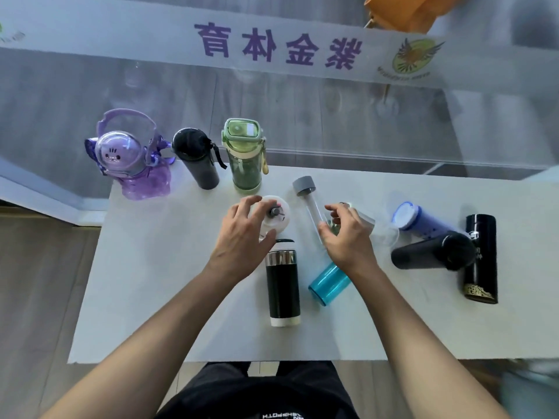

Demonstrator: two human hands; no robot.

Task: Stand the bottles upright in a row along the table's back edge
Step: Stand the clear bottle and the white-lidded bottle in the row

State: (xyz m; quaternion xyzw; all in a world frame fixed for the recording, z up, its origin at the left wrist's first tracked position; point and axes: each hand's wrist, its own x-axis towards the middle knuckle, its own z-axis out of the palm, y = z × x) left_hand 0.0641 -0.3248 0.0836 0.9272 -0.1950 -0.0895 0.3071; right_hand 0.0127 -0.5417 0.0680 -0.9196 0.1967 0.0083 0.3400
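Three bottles stand upright along the back edge: a purple cartoon bottle (133, 158), a black bottle (196, 158) and a green bottle (245, 155). My left hand (245, 234) grips the lid end of a white bottle (276, 214) just in front of the green one. My right hand (344, 234) hovers with fingers apart over the neck of a lying blue bottle (329, 282), thumb beside a lying clear bottle with a grey cap (308, 198). Also lying are a black-and-steel flask (282, 285), a blue-lidded bottle (420, 220), a black flask (429, 252) and a black gold-trimmed bottle (481, 258).
The white table (151, 297) backs onto a glass wall with a white banner (121, 34). Bare tabletop shows at the front and left. The back edge to the right of the green bottle holds nothing. Wooden floor lies to the left.
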